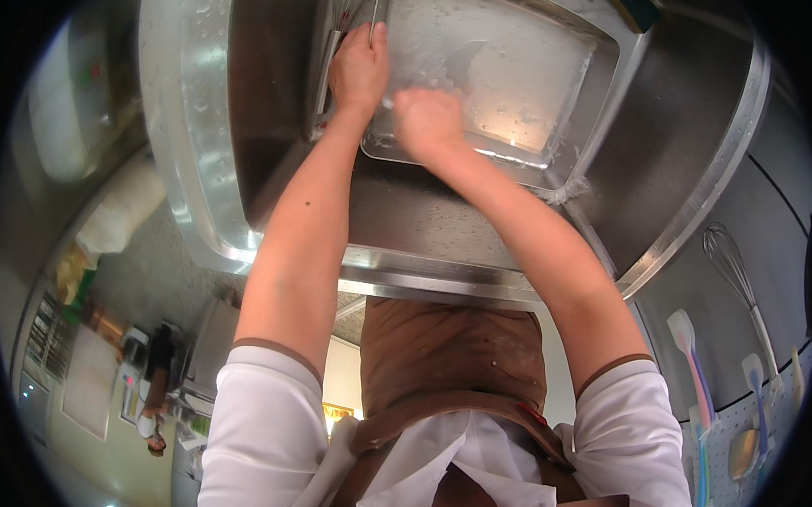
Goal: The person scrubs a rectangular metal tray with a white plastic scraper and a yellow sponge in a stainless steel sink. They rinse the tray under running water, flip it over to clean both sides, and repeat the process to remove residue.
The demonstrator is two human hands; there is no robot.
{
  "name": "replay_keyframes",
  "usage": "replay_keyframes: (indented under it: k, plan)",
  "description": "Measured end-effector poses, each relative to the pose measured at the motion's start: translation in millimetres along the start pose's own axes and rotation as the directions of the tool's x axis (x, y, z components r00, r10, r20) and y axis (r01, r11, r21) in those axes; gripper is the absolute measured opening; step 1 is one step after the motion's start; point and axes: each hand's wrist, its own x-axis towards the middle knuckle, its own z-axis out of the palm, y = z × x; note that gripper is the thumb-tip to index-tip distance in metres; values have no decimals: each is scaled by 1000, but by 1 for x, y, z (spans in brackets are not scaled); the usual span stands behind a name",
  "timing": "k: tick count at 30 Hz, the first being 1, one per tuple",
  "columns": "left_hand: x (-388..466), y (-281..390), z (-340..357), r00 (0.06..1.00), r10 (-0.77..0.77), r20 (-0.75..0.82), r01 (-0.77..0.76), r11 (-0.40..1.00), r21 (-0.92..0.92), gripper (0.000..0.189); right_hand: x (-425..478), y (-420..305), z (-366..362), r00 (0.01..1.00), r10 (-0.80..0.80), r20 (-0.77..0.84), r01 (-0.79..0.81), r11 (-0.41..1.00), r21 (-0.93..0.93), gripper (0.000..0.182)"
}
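A shallow rectangular metal tray (519,76), wet and slightly soapy, lies tilted in the stainless steel sink (421,217). My left hand (360,67) grips its raised left rim, the thumb lying along the edge. Over the tray's near left corner, my right hand (429,117) is closed and blurred; a bit of something white shows at its fingers, too small to name, so what it holds cannot be told. Beside my left hand, a wire whisk (334,43) stands against the sink's left side, wires at the top.
A green and yellow scouring sponge (632,10) sits at the far right rim. At right, another whisk (740,278) and silicone spatulas (694,364) hang by a pegboard (721,459). A white bag (123,203) is at left. Another person (152,405) stands far off at lower left.
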Motion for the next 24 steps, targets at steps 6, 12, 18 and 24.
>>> replay_keyframes:
  k: [6, 12, 18, 24]
  plan:
    - [0, 4, -2, 999, -5, 34, 5, 1000, 9, 41, -9, 5, -8, 989, -90, 117, 98, 993, -70, 14]
    - [0, 9, 1, 1000, -6, 27, 5, 1000, 7, 40, -26, 1, 4, 983, -140, 117, 152, 983, -100, 12]
    - [0, -11, 5, 1000, 22, 14, -24, 995, 102, 36, -75, 87, 2, 994, -7, 108, 18, 994, -110, 10]
    - [0, -3, 7, 999, 41, 7, -42, 991, 124, 33, -61, 166, -34, 838, 390, -383, -430, 903, -21, 13]
